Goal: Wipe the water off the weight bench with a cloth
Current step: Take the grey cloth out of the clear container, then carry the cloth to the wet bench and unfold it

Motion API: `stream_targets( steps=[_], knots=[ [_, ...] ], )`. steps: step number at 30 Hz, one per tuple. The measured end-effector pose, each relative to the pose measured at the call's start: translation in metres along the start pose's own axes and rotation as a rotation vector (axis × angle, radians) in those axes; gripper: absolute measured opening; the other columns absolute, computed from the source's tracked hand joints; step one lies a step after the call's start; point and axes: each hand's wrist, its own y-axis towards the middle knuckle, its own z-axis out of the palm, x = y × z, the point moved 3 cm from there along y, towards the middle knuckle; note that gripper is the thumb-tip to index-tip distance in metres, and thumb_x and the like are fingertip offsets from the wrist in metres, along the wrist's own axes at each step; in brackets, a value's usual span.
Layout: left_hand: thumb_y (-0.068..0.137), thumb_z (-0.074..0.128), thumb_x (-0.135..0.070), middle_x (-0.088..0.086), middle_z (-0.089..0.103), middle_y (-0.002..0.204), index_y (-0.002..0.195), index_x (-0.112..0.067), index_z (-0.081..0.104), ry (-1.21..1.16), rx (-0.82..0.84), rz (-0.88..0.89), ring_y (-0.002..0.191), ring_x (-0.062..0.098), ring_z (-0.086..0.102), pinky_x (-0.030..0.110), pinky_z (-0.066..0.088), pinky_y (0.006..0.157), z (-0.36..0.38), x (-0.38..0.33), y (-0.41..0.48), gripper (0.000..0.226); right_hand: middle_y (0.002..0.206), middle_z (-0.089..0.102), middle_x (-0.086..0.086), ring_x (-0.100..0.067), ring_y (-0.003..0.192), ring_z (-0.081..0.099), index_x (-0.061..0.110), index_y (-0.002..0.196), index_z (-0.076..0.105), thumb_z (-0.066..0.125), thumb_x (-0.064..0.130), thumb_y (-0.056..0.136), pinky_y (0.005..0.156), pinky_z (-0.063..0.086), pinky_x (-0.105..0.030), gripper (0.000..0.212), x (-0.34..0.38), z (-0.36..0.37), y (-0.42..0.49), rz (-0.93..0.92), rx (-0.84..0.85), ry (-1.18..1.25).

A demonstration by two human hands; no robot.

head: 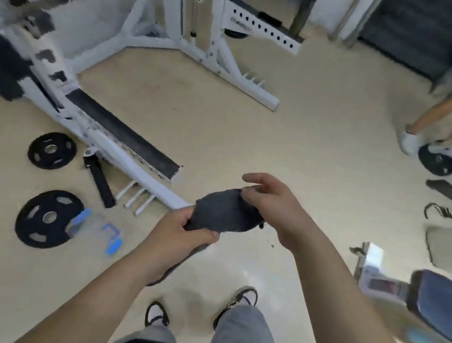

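Observation:
I hold a dark grey cloth (224, 212) in front of me with both hands, above the beige floor. My left hand (179, 237) grips its lower left end, and a strip of cloth hangs down below that hand. My right hand (272, 202) pinches the upper right edge, with the index finger stretched out above it. The weight bench's dark blue padded seat (442, 303) shows at the lower right edge of the view, blurred, well to the right of both hands. No water is discernible on it.
A white rack with a black-padded beam (121, 130) stands at left. Two black weight plates (45, 217) (51, 150), a black handle (100, 180) and a clear blue-lidded container (98, 231) lie on the floor. Another person's legs (438, 123) stand at upper right beside a plate (436, 161).

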Motion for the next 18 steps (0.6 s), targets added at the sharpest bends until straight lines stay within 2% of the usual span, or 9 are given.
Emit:
stream_targets(
  steps=[3, 5, 7, 8, 9, 10, 11, 14, 18],
  knots=[
    [0.085, 0.072, -0.002, 0.022, 0.075, 0.096, 0.099, -0.009, 0.072, 0.035, 0.187, -0.045, 0.091, 0.037, 0.074, 0.034, 0.060, 0.077, 0.098, -0.012, 0.020, 0.015, 0.127, 0.061, 0.006, -0.013, 0.112, 0.062, 0.031, 0.131, 0.064, 0.066, 0.021, 0.093, 0.077, 0.048, -0.024, 0.039, -0.066, -0.097, -0.037, 0.042, -0.249, 0.117],
    [0.087, 0.071, -0.007, 0.021, 0.076, 0.102, 0.103, -0.008, 0.070, 0.085, 0.296, -0.067, 0.099, 0.042, 0.071, 0.047, 0.059, 0.086, 0.167, -0.019, 0.031, 0.017, 0.133, 0.057, 0.006, -0.015, 0.124, 0.058, 0.029, 0.135, 0.061, 0.069, 0.027, 0.093, 0.089, 0.047, -0.027, 0.043, -0.118, -0.155, -0.065, 0.108, -0.403, 0.154],
    [0.089, 0.069, -0.009, 0.021, 0.075, 0.106, 0.107, -0.007, 0.068, 0.088, 0.385, -0.109, 0.103, 0.041, 0.071, 0.059, 0.057, 0.091, 0.239, -0.021, 0.041, 0.018, 0.125, 0.062, 0.005, -0.021, 0.120, 0.062, 0.022, 0.133, 0.062, 0.069, 0.040, 0.090, 0.100, 0.049, -0.036, 0.047, -0.172, -0.206, -0.094, 0.229, -0.463, 0.204],
    [0.090, 0.069, -0.009, 0.021, 0.075, 0.107, 0.108, -0.008, 0.068, 0.079, 0.426, -0.129, 0.104, 0.040, 0.071, 0.062, 0.056, 0.090, 0.276, -0.022, 0.044, 0.018, 0.114, 0.066, 0.005, -0.026, 0.112, 0.065, 0.015, 0.124, 0.065, 0.067, 0.048, 0.088, 0.098, 0.050, -0.036, 0.048, -0.198, -0.228, -0.107, 0.285, -0.462, 0.236],
    [0.090, 0.068, -0.010, 0.020, 0.075, 0.108, 0.109, -0.009, 0.068, 0.072, 0.468, -0.142, 0.103, 0.039, 0.072, 0.060, 0.058, 0.088, 0.313, -0.023, 0.046, 0.019, 0.102, 0.067, 0.003, -0.033, 0.100, 0.066, 0.009, 0.110, 0.065, 0.064, 0.056, 0.087, 0.090, 0.050, -0.035, 0.052, -0.219, -0.248, -0.122, 0.333, -0.458, 0.270],
    [0.091, 0.068, -0.009, 0.018, 0.076, 0.107, 0.110, -0.009, 0.068, 0.071, 0.505, -0.149, 0.102, 0.037, 0.073, 0.053, 0.060, 0.086, 0.349, -0.024, 0.047, 0.020, 0.094, 0.066, 0.001, -0.030, 0.089, 0.063, 0.010, 0.099, 0.064, 0.060, 0.062, 0.087, 0.085, 0.049, -0.035, 0.054, -0.236, -0.267, -0.137, 0.377, -0.461, 0.311],
    [0.091, 0.069, -0.009, 0.017, 0.077, 0.107, 0.112, -0.010, 0.069, 0.071, 0.541, -0.155, 0.102, 0.034, 0.073, 0.046, 0.061, 0.084, 0.382, -0.024, 0.047, 0.021, 0.093, 0.068, 0.001, -0.029, 0.086, 0.062, 0.013, 0.098, 0.066, 0.056, 0.068, 0.087, 0.084, 0.050, -0.034, 0.057, -0.251, -0.283, -0.152, 0.420, -0.471, 0.365],
    [0.092, 0.069, -0.011, 0.017, 0.076, 0.110, 0.118, -0.009, 0.067, 0.103, 0.668, -0.187, 0.106, 0.033, 0.072, 0.045, 0.057, 0.093, 0.471, -0.024, 0.038, 0.026, 0.111, 0.077, 0.008, -0.017, 0.105, 0.070, 0.038, 0.112, 0.074, 0.043, 0.079, 0.088, 0.098, 0.052, -0.039, 0.056, -0.284, -0.326, -0.194, 0.437, -0.529, 0.534],
    [0.094, 0.066, -0.014, 0.019, 0.075, 0.114, 0.118, -0.007, 0.067, 0.143, 0.777, -0.264, 0.108, 0.034, 0.071, 0.046, 0.054, 0.097, 0.552, -0.033, 0.042, 0.025, 0.122, 0.075, 0.011, -0.018, 0.115, 0.068, 0.044, 0.123, 0.071, 0.046, 0.086, 0.081, 0.106, 0.049, -0.041, 0.064, -0.307, -0.377, -0.219, 0.373, -0.687, 0.708]
  ],
)
